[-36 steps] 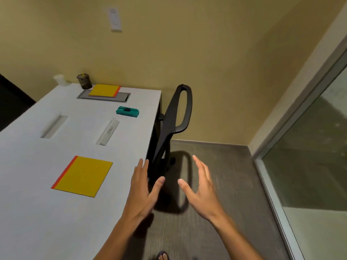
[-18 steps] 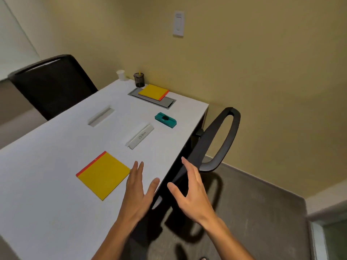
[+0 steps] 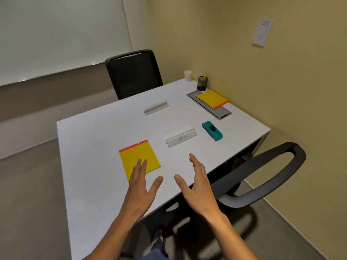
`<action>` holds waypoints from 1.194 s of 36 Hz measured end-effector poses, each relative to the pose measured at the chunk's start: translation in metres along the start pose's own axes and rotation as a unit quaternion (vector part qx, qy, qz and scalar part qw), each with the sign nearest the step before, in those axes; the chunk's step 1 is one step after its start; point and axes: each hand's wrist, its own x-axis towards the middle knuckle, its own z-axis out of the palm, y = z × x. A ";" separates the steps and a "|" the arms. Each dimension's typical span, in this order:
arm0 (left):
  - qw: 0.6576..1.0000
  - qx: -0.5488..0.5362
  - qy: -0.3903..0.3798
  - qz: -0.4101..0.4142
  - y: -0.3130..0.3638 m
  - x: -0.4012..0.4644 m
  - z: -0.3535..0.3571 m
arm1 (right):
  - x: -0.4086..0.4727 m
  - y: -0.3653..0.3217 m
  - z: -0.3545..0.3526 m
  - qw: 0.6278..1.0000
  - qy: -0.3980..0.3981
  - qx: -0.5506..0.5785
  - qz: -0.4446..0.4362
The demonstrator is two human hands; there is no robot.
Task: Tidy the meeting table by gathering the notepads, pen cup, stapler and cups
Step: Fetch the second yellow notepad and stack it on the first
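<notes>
Head view, table: white meeting table [image 3: 97, 166] with every task item lying on it.
Near notepad: yellow notepad with red edge [image 3: 137, 156], flat, partly under the left fingertips in the picture.
Far notepad: second yellow notepad [image 3: 212, 98] on a grey floor-box lid [image 3: 221, 112].
Left hand [image 3: 139, 192]: fingers straight and spread, holding nothing.
Right hand [image 3: 197, 188]: spread wide, empty, over the table edge.
Stapler: teal stapler [image 3: 212, 130], beside a white nameplate [image 3: 181, 140].
Pen cup: black mesh pen cup [image 3: 202, 83], far corner.
Cup: white paper cup [image 3: 187, 75], just beside it.

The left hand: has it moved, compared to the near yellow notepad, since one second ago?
Yes. The left hand has gone forward over the table; its fingertips now overlap the near yellow notepad.
</notes>
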 end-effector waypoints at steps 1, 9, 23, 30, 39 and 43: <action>1.000 0.003 0.006 -0.004 -0.003 0.003 -0.002 | 0.005 -0.001 0.003 1.000 -0.010 0.005 -0.003; 0.998 -0.004 0.035 -0.053 -0.037 0.042 -0.016 | 0.057 -0.013 0.034 0.997 -0.076 0.005 -0.019; 0.972 -0.121 0.024 -0.200 -0.107 0.152 -0.027 | 0.167 0.004 0.091 0.990 -0.105 0.025 0.095; 0.968 -0.087 -0.024 -0.233 -0.144 0.187 -0.026 | 0.211 0.025 0.126 0.979 -0.150 -0.025 0.139; 0.960 -0.047 -0.056 -0.271 -0.182 0.217 -0.013 | 0.244 0.063 0.167 0.953 -0.197 -0.020 0.229; 0.950 -0.073 -0.055 -0.298 -0.193 0.232 -0.011 | 0.253 0.076 0.184 0.945 -0.201 -0.027 0.256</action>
